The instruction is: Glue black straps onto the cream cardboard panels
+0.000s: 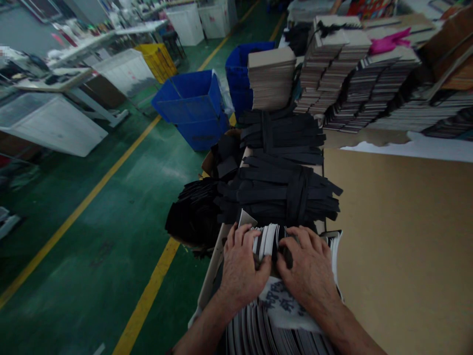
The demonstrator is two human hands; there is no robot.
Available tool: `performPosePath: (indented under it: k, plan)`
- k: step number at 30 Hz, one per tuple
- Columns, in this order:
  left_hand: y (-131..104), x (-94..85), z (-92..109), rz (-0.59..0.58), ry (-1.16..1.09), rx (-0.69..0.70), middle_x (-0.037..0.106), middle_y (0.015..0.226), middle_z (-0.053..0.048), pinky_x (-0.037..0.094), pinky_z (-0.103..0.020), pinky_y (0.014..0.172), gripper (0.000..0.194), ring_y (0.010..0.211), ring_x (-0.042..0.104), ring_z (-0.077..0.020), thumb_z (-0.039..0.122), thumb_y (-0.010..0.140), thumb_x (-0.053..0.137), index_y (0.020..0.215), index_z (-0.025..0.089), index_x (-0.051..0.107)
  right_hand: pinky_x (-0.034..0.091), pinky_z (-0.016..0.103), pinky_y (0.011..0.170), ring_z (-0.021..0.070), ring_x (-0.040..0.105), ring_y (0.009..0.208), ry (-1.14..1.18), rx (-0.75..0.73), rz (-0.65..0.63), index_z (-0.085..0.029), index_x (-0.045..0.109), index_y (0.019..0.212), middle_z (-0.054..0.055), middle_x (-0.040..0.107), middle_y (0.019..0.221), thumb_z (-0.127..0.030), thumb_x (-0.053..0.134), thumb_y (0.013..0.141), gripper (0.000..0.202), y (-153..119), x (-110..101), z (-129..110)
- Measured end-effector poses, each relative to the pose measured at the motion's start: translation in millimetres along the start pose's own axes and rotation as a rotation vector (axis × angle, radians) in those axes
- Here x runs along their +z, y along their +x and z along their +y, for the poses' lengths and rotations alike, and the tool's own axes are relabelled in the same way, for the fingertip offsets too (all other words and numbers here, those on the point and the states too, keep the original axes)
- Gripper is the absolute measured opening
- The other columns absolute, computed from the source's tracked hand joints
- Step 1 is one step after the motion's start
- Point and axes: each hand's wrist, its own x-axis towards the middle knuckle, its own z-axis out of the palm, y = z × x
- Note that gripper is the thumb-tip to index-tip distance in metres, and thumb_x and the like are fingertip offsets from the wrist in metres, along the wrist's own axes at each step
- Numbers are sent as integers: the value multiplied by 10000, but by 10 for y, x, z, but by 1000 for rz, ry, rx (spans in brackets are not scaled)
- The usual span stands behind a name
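Note:
My left hand [244, 259] curls over the left part of a tightly packed row of thin black and white pieces [269, 240], its thumb pointing inward. From the right, my right hand [308, 261] grips the same row with bent fingers. The pieces stand on edge between both hands; what they are cannot be made out. Just below the hands lies a white sheet [283, 303] with dark handwritten characters. Another row of thin dark and pale edges [258, 328] runs under it, between my forearms. A pale box side [207, 281] borders the row on the left.
Bundles of black strips [273, 185] lie right beyond my hands, with a dark heap [194, 212] at the left. A brown tabletop [399, 236] extends rightward. Tall stacks of cut sheets [328, 64] and a pink glove [389, 42] stand behind. Blue bins [194, 106] occupy the green floor.

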Motion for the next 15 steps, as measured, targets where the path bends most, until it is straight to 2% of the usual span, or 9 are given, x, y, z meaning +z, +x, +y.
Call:
performPosePath:
  k: [3,9,15]
  plan:
    - [-8,-3,-11,-10,-3,18,478,1414,-90,308,-629,1147,459,1416,334,-340,230,805,619,1246,240,488,349,568,1061,327,438,1285,-6,8,20,-259,693,1024,57,612,1290,-229,612,810,231,-6,-2,-13]
    - [-17,-9,-24,-11,-23,11,476,1411,-96,305,-632,1141,446,1413,336,-340,232,817,619,1245,237,494,301,607,1078,333,366,1362,0,-66,-28,-313,742,839,6,586,1352,-198,587,830,193,-15,-35,-24]
    - [-12,-13,-18,-6,-44,4,475,1410,-95,299,-627,1143,439,1413,335,-338,225,815,618,1237,244,500,309,605,1083,334,394,1342,7,-61,-48,-285,746,830,29,599,1332,-216,582,824,177,-3,-60,-34]
